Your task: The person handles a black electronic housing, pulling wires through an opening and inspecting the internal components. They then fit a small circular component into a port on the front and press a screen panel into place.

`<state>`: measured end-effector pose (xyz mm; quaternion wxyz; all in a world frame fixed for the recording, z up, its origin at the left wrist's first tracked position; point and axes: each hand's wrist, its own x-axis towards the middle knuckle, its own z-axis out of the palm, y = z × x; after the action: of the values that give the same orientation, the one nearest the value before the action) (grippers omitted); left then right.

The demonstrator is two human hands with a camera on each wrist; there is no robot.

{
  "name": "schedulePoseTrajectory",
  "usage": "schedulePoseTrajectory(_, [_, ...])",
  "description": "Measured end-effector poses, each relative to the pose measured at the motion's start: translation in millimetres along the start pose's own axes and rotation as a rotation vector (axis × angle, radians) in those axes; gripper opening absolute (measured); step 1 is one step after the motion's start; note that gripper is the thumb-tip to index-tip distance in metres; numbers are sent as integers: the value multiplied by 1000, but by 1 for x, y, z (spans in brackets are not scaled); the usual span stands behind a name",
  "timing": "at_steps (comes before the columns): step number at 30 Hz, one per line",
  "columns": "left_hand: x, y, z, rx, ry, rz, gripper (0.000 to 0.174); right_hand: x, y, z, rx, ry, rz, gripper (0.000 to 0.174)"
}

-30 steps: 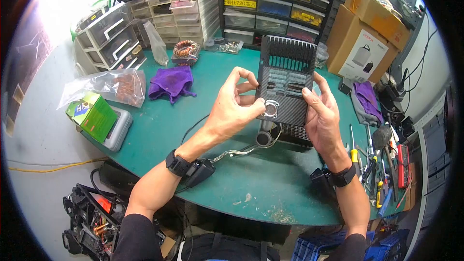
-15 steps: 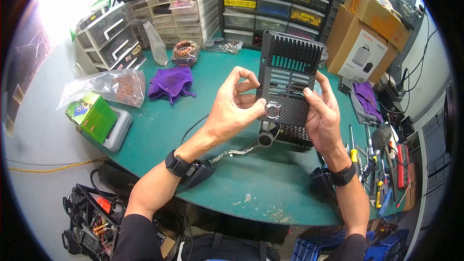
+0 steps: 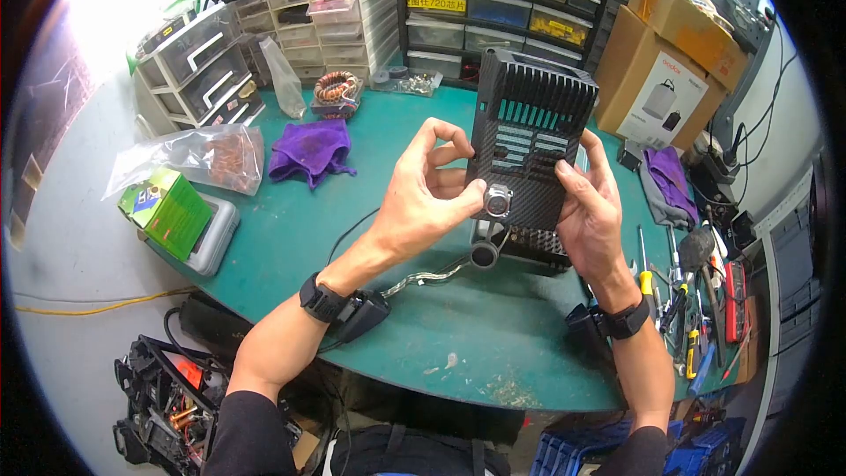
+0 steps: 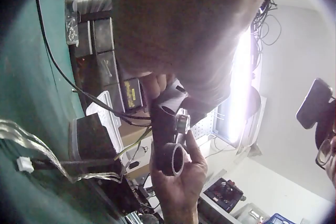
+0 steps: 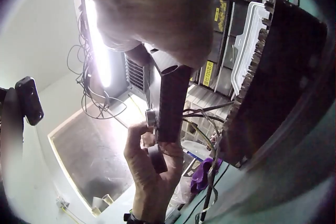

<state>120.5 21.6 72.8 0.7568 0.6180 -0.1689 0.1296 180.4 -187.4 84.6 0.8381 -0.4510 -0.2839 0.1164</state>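
Observation:
Both hands hold up a black slotted housing (image 3: 533, 194) with a carbon-fibre-like face and a row of fins at its top. In the head view, the left hand (image 3: 423, 189) pinches its lower left edge, thumb beside a round metal ring (image 3: 498, 203). The right hand (image 3: 590, 211) grips the right edge, thumb on the face. Below the ring hangs a short black cylinder (image 3: 483, 255), also seen in the left wrist view as a round-ended tube (image 4: 170, 159). Behind and under the housing stands a black perforated case (image 3: 539, 243), partly hidden.
Twisted silvery wires (image 3: 432, 278) run across the green table (image 3: 379, 326). Left lie a purple cloth (image 3: 313, 154), a green box (image 3: 167, 211) and a bag of copper wire (image 3: 233, 159). Hand tools (image 3: 687, 300) crowd the right edge. Drawer cabinets (image 3: 493, 9) and cartons (image 3: 665, 79) line the back.
The housing has tilted: its finned top has swung right and upward in the head view, showing more of its top and left side. Both hands keep their grip in nearly the same place.

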Motion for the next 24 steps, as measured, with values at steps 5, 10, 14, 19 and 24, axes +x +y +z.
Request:
schedulePoseTrajectory(5, [0, 1, 0, 5, 9, -11, 40, -1, 0, 2, -18, 5, -3, 54])
schedulePoseTrajectory(10, [0, -2, -1, -2, 8, -7, 39, -1, 3, 1, -54, 14, 2, 54])
schedulePoseTrajectory(14, [1, 1, 0, -19, 28, -42, 39, 2, 5, -1, -40, 23, 1, 55])
schedulePoseTrajectory(19, [1, 1, -1, -6, 32, -18, 37, 1, 6, -2, -41, 25, 12, 55])
schedulePoseTrajectory(24, [2, -4, -3, 4, 54, -2, 34, 1, 7, 0, -6, 49, 57, 55])
